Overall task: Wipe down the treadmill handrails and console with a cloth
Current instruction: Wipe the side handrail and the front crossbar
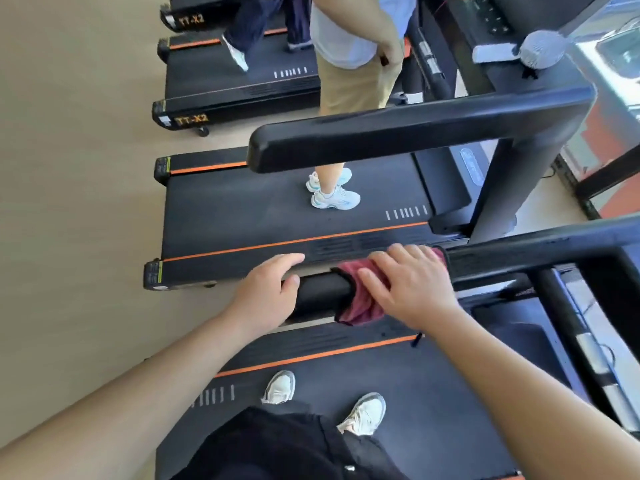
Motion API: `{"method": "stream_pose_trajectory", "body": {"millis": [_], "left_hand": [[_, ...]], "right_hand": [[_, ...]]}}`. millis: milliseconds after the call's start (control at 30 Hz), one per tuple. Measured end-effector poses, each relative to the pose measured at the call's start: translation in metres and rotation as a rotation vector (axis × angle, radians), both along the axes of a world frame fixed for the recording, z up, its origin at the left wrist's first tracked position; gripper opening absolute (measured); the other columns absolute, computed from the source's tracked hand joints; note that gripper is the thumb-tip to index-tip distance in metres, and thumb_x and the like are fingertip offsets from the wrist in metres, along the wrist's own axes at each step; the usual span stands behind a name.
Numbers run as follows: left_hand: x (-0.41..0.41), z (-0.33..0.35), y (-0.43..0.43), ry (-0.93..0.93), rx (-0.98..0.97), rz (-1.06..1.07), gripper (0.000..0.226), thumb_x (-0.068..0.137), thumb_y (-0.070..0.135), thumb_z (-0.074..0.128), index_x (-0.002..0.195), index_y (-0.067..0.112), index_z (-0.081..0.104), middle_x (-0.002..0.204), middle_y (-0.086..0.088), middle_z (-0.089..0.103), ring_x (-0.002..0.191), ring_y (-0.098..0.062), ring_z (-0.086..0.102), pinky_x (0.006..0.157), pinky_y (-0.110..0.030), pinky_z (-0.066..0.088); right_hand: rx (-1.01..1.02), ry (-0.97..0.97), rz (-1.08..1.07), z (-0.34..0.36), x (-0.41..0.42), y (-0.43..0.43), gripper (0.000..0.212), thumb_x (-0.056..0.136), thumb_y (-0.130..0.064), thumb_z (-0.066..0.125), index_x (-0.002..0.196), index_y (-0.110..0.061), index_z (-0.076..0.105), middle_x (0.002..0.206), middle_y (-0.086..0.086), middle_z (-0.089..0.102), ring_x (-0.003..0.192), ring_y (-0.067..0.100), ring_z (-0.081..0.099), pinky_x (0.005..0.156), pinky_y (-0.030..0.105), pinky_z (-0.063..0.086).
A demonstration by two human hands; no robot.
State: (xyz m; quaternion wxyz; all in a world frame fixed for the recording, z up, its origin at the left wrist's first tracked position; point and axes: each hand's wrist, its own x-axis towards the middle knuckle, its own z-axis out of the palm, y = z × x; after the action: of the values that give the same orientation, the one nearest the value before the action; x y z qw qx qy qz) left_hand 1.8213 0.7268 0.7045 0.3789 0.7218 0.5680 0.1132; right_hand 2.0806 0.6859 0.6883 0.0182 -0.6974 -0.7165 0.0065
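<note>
I stand on a treadmill and look down at its black left handrail (320, 292), which runs across the middle of the view. A dark red cloth (360, 306) is wrapped over the rail. My right hand (412, 282) lies flat on top of the cloth and presses it against the rail. My left hand (266, 289) grips the rail's free end, thumb on top and fingers over the far side. The rail goes on to the right towards the console frame (540, 254); the console itself is out of view.
A person in pale shoes (332, 192) stands on the neighbouring treadmill belt (242, 209), behind its own black handrail (398, 136). Another person walks on a treadmill farther back (242, 46). Beige floor (76, 202) lies to the left. My own shoes (363, 414) rest on the belt below.
</note>
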Motion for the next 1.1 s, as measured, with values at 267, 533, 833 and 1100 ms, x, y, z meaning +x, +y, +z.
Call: {"method": "stream_pose_trajectory", "body": {"millis": [267,533,833,1100], "left_hand": [[-0.071,-0.018,0.005,-0.029,-0.035,0.013,0.043,0.104,0.007,0.046,0.145,0.015,0.056,0.147,0.003,0.059,0.137,-0.014,0.052,0.109,-0.018,0.032],[-0.111,-0.033,0.018,-0.055,-0.141,0.072,0.044,0.103,0.006,0.046,0.144,0.018,0.057,0.141,-0.003,0.063,0.131,-0.020,0.057,0.111,-0.034,0.043],[-0.143,-0.036,0.017,-0.108,-0.176,0.117,0.047,0.103,0.010,0.047,0.148,0.024,0.052,0.136,0.002,0.065,0.131,-0.015,0.057,0.113,-0.038,0.044],[-0.118,-0.025,0.019,-0.117,-0.124,0.014,0.046,0.104,0.010,0.046,0.148,0.021,0.053,0.148,0.004,0.058,0.134,-0.013,0.053,0.111,-0.026,0.038]], "right_hand": [[-0.002,-0.023,-0.438,-0.007,-0.106,0.024,0.051,0.092,-0.044,0.039,0.072,-0.014,0.075,0.077,0.009,0.073,0.081,0.036,0.063,0.085,0.044,0.043],[0.098,0.039,0.113,-0.026,-0.165,0.015,0.041,0.086,-0.063,0.056,0.079,-0.025,0.069,0.070,0.000,0.058,0.067,0.032,0.055,0.066,0.040,0.039],[0.179,0.042,-0.399,-0.024,-0.179,0.021,0.041,0.088,-0.047,0.054,0.061,-0.019,0.068,0.066,0.004,0.066,0.070,0.036,0.057,0.085,0.043,0.041],[0.104,0.041,0.046,-0.028,-0.155,0.016,0.041,0.088,-0.060,0.054,0.076,-0.023,0.068,0.069,0.000,0.060,0.070,0.031,0.059,0.067,0.041,0.042]]}}
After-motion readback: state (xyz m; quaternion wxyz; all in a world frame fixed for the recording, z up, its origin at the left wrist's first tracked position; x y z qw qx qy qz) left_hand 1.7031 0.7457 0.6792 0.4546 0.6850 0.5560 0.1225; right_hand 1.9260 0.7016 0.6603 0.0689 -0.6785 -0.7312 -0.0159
